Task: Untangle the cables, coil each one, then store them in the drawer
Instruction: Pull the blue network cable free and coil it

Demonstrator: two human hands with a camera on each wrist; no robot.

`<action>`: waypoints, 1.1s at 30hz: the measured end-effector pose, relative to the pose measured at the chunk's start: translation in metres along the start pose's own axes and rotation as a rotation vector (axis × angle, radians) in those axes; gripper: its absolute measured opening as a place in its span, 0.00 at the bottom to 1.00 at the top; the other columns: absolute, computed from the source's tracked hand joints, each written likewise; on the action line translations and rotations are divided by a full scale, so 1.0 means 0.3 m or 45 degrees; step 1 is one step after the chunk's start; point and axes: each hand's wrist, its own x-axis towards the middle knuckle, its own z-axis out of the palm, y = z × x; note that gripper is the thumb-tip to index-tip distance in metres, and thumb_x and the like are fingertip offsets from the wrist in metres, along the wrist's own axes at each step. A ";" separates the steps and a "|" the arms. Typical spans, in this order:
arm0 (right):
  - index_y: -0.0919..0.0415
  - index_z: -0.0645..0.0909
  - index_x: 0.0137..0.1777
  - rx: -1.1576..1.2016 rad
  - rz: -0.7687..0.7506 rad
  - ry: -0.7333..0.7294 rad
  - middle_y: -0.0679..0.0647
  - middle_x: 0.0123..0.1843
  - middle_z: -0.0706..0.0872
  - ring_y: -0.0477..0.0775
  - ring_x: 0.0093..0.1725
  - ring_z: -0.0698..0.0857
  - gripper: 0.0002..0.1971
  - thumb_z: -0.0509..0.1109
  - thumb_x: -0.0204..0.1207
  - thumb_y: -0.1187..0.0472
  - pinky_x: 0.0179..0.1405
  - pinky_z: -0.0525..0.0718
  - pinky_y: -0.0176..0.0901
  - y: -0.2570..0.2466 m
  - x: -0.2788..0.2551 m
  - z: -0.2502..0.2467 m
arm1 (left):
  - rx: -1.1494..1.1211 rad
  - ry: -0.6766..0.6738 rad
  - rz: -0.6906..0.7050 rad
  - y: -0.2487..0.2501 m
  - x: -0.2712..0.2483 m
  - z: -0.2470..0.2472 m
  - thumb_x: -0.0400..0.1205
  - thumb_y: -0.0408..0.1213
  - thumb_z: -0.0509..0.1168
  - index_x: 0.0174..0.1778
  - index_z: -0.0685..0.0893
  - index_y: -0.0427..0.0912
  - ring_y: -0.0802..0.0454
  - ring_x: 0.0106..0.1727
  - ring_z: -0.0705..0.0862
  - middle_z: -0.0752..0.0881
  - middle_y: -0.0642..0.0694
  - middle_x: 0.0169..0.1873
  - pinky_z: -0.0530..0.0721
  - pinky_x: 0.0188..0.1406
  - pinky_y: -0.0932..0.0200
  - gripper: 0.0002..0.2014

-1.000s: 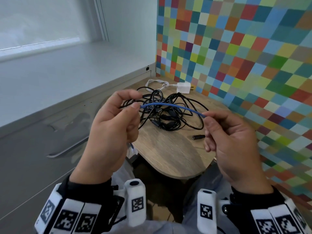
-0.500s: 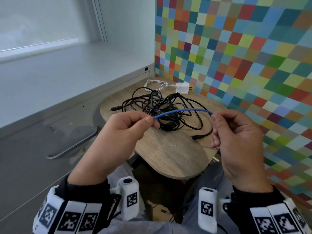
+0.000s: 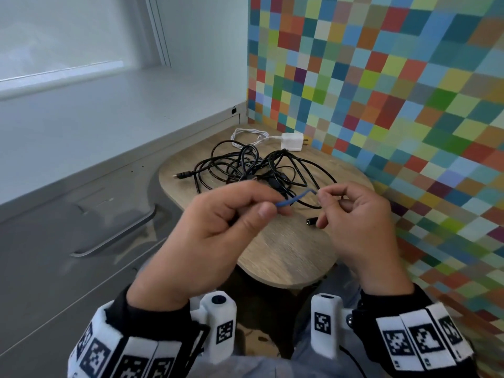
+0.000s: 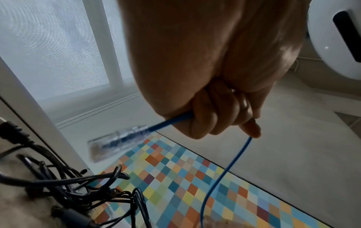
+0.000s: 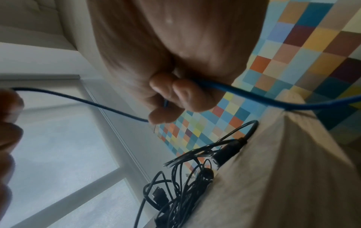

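Observation:
A thin blue cable (image 3: 296, 198) runs between my two hands above the small wooden table (image 3: 283, 249). My left hand (image 3: 234, 214) grips it in curled fingers; in the left wrist view the blue cable (image 4: 220, 172) leaves the fist and its clear plug (image 4: 119, 138) sticks out to the left. My right hand (image 3: 338, 203) pinches the other part, and in the right wrist view the blue cable (image 5: 254, 97) passes through the curled fingers (image 5: 183, 94). A tangle of black cables (image 3: 253, 170) lies on the table beyond my hands. A white charger with its cord (image 3: 291, 141) lies at the back.
A grey cabinet with a drawer handle (image 3: 114, 238) stands to the left of the table. The checkered wall (image 3: 395, 105) bounds the right side. A loose black plug (image 3: 311, 221) lies on the table under my right hand. A white sill (image 3: 95, 126) runs along the back left.
My hands have come closer together, so the stretch of blue cable between them is much shorter and now bent. Both hands have kept their hold.

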 end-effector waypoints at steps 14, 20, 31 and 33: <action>0.49 0.88 0.52 0.172 -0.028 -0.335 0.54 0.42 0.92 0.52 0.38 0.88 0.10 0.73 0.83 0.67 0.41 0.90 0.44 0.017 -0.030 -0.033 | -0.633 0.667 -0.327 -0.031 0.028 -0.054 0.90 0.34 0.52 0.48 0.85 0.39 0.56 0.22 0.55 0.62 0.51 0.24 0.50 0.21 0.60 0.16; 0.50 0.86 0.42 -0.027 -0.083 -0.094 0.50 0.29 0.86 0.46 0.27 0.81 0.09 0.72 0.86 0.57 0.28 0.83 0.45 0.023 -0.017 -0.008 | -0.674 0.562 -0.230 -0.023 0.021 -0.056 0.90 0.34 0.53 0.50 0.85 0.39 0.58 0.21 0.57 0.64 0.53 0.24 0.53 0.20 0.60 0.14; 0.45 0.89 0.63 -0.487 -0.101 -0.439 0.41 0.48 0.89 0.29 0.41 0.83 0.12 0.69 0.87 0.60 0.39 0.84 0.29 -0.001 -0.050 0.035 | -0.605 0.407 -0.279 -0.031 0.021 0.013 0.89 0.37 0.53 0.59 0.80 0.45 0.51 0.22 0.61 0.71 0.46 0.26 0.57 0.21 0.55 0.11; 0.46 0.88 0.70 -0.570 -0.188 -0.492 0.40 0.57 0.89 0.29 0.51 0.82 0.17 0.67 0.87 0.63 0.55 0.81 0.25 -0.013 -0.061 0.053 | -0.593 0.453 -0.264 -0.034 0.026 0.017 0.89 0.37 0.53 0.59 0.82 0.47 0.51 0.21 0.63 0.73 0.46 0.26 0.60 0.21 0.55 0.12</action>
